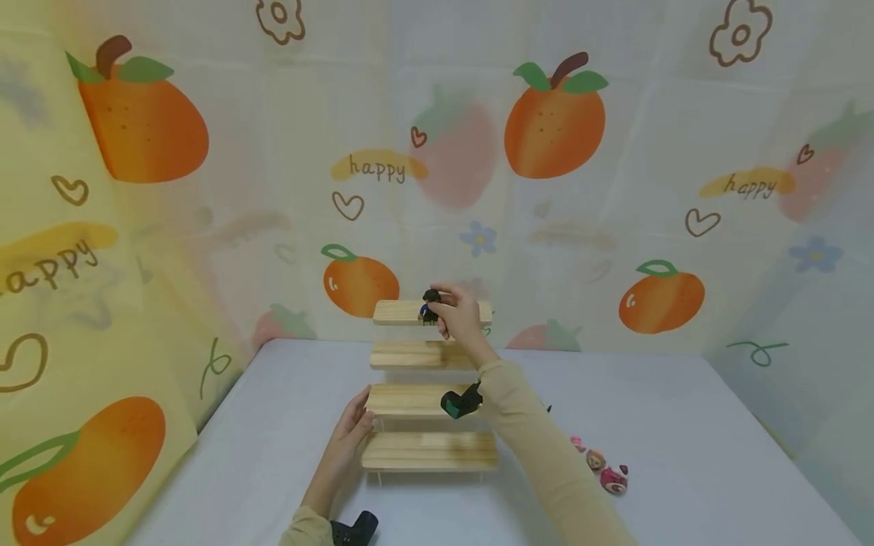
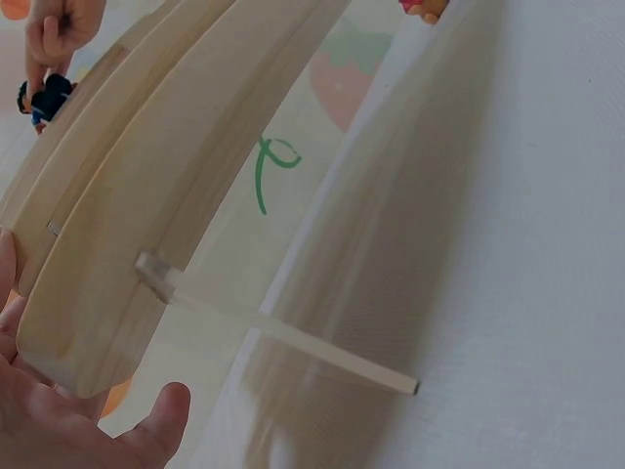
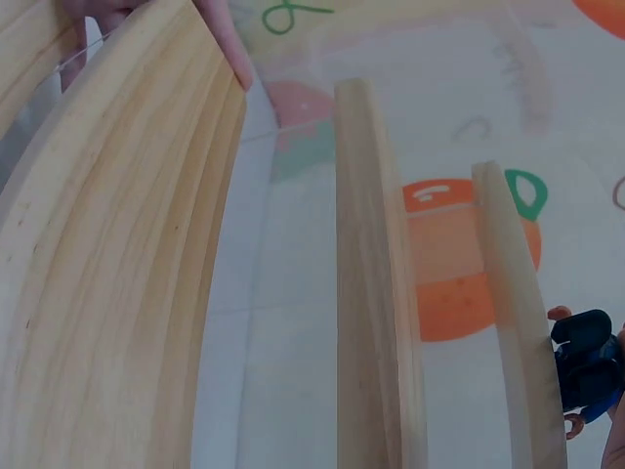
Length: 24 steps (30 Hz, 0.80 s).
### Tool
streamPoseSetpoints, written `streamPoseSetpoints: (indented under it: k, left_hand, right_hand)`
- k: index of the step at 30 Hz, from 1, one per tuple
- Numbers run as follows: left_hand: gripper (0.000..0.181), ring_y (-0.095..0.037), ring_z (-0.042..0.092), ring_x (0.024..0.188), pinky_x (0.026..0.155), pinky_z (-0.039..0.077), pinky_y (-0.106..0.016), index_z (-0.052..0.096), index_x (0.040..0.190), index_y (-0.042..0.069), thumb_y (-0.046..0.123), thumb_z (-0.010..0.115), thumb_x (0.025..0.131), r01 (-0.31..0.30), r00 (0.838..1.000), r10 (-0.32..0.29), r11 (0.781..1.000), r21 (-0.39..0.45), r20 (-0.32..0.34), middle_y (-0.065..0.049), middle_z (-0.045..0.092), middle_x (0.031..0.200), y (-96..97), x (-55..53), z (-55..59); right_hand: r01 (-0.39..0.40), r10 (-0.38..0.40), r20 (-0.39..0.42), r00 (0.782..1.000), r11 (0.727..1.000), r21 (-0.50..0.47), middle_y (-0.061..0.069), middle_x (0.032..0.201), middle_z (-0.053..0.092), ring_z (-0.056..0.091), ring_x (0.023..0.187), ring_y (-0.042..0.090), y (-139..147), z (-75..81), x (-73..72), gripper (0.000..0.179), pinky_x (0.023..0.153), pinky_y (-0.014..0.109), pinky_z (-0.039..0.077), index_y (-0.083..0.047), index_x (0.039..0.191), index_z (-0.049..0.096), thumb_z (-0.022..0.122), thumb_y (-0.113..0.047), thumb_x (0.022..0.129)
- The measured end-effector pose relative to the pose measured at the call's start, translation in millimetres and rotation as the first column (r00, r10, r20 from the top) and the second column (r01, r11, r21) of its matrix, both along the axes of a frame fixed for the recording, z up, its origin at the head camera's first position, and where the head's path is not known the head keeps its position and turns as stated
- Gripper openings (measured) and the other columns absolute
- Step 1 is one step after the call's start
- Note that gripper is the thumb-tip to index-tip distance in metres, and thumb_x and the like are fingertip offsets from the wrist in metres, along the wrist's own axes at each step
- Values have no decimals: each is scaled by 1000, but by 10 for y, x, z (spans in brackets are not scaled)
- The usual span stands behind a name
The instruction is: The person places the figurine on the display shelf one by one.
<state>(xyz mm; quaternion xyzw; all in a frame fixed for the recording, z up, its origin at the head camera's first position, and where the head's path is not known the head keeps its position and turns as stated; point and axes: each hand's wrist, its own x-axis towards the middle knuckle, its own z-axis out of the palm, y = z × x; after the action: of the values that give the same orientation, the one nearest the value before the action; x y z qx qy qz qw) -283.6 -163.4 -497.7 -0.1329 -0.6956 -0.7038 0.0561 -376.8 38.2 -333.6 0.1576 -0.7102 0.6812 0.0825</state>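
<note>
At far left, a printed backdrop (image 1: 580, 227) with oranges, hearts and the word "happy" meets a white-covered table (image 1: 287, 409). To the right of this, the person's left hand (image 1: 350, 431) touches the left end of the third board from the top (image 1: 403, 402); its thumb stands apart from the other fingers, and one finger lies straight along the board's rear edge. A black device (image 1: 355, 528) sits at that wrist.

Centre: a wooden stand (image 1: 430, 455) of four stepped boards, with slender, pale supports under the lowest. The small figurine (image 1: 428, 311), dark-haired and dressed in blue and black, is upright at the front of the top board (image 1: 392, 312); whether its feet touch the wood cannot be told.

Just right of it, the right hand (image 1: 456, 312) pinches the figurine between thumb and fingers. The beige sleeve (image 1: 539, 447) crosses in front of the stand's right side, a second black device (image 1: 462, 400) at its cuff.

At right, three small pink and brown figures (image 1: 614, 480) lie near one another on the table, beyond the sleeve.
</note>
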Motion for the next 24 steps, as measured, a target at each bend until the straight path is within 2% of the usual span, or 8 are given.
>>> streamPoseSetpoints:
  k: [4, 7, 13, 19, 24]
  left_hand:
    - [50, -31, 27, 125, 95, 32, -47, 25, 139, 1, 17, 44, 95, -4, 1000, 4, 1000, 0, -5, -20, 22, 142, 3, -16, 3]
    - [50, -32, 28, 125, 95, 32, -46, 25, 139, 1, 16, 45, 95, -8, 1000, 8, 1000, -2, 1, -20, 22, 142, 2, -14, -2]
    - [50, -34, 25, 126, 97, 30, -49, 24, 139, 1, 16, 44, 96, 10, 1000, -10, 1000, 11, 7, -21, 19, 143, -3, -2, 8]
    - [49, -33, 25, 126, 97, 31, -44, 24, 138, 0, 13, 43, 96, 8, 1000, -8, 1000, 12, 11, -20, 20, 143, -2, -1, -1]
    - [50, -30, 25, 127, 98, 28, -47, 25, 139, 2, 15, 45, 95, 1, 1000, -2, 1000, 25, 30, -19, 20, 143, -8, -6, -7]
  right_hand:
    - [-17, 18, 7, 1000, 1000, -23, 25, 99, 59, 41, 35, 8, -44, 19, 0, 34, 32, 19, 36, 1, 119, 54, 56, 3, 85]
    - [3, -3, 15, 1000, 1000, -26, 21, 95, 61, 41, 35, 8, -95, -38, -59, 34, 32, 19, 36, -2, 118, 56, 58, 1, 85]
    - [33, -33, 14, 999, 999, -28, 17, 92, 62, 42, 34, 8, -201, -42, -89, 34, 32, 20, 37, -4, 118, 57, 59, 0, 84]
    - [31, -29, 34, 999, 998, -47, 18, 91, 63, 43, 33, 8, -300, -46, -122, 33, 31, 20, 38, -4, 117, 58, 60, 1, 84]
    - [27, -25, 37, 999, 998, -53, 17, 89, 63, 42, 34, 9, -408, -42, -151, 32, 31, 20, 38, -4, 115, 59, 60, 0, 84]
